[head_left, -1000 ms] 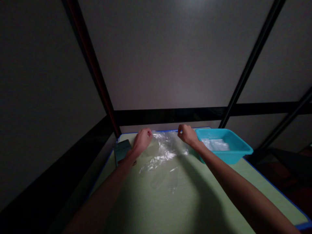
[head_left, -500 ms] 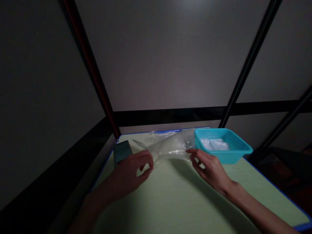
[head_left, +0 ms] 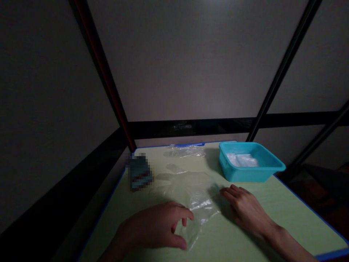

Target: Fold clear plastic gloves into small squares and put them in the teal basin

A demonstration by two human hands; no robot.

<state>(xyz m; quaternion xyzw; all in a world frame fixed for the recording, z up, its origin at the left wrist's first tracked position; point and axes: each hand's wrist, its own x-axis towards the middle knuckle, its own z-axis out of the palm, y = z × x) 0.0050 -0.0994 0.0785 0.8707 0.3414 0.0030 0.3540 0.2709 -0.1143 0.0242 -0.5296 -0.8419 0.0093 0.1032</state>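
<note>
A clear plastic bag (head_left: 200,198) lies spread on the pale green table (head_left: 297,214). At its near left side is my left hand (head_left: 166,223), thumb and fingers apart, with nothing held between them. My right hand (head_left: 242,205) is at the bag's right edge, its fingers bent together and pointing left; the fingertips touch or nearly touch the plastic, and whether they pinch it is hidden.
A turquoise basket (head_left: 245,174) with folded clear plastic (head_left: 242,160) inside stands at the back right. Another crumpled clear bag (head_left: 187,150) lies at the back edge. A dark, pixelated object (head_left: 140,171) is at the left. A wall rises behind the table.
The bag, stretched between both hands before, now lies flat on the table. My left hand has moved nearer and right and opened; my right hand has come down and slightly nearer.
</note>
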